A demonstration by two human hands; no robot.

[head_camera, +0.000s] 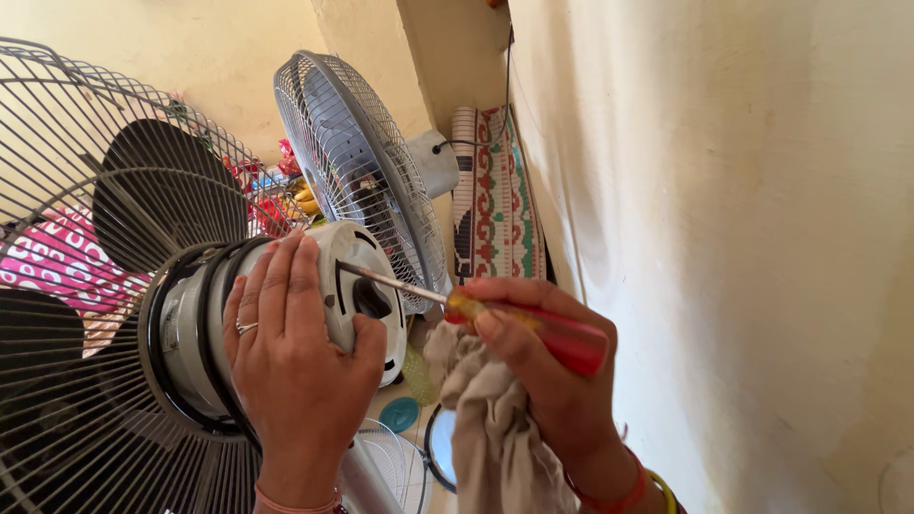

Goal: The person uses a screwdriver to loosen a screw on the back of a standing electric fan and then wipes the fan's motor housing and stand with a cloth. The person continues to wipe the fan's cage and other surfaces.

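**Screwdriver set to the back of a fan motor housing**

The right hand [547, 366] is closed around the red and yellow handle of a screwdriver [514, 319], with a beige cloth [486, 419] bunched under the same grip and hanging below the palm. The metal shaft is run leftward and its tip is pressed against the rear face of the white motor housing [367, 286]; whether it is seated in a screw head cannot be told. The left hand [290, 352] is laid flat over the top of that housing, fingers spread and curled on it, so that the housing is steadied. The housing is fixed behind the dark wire guard [86, 286] and blades of the near fan, at the left of the view. A second fan [357, 171] with a pale guard is seen just behind, and a patterned rolled mat [495, 190] is propped in the wall corner.

The step in hand is judged to be work on a rear housing fastener. For the next move, the tip is to be kept square and pressed in while the handle is turned, with the housing braced against twisting.
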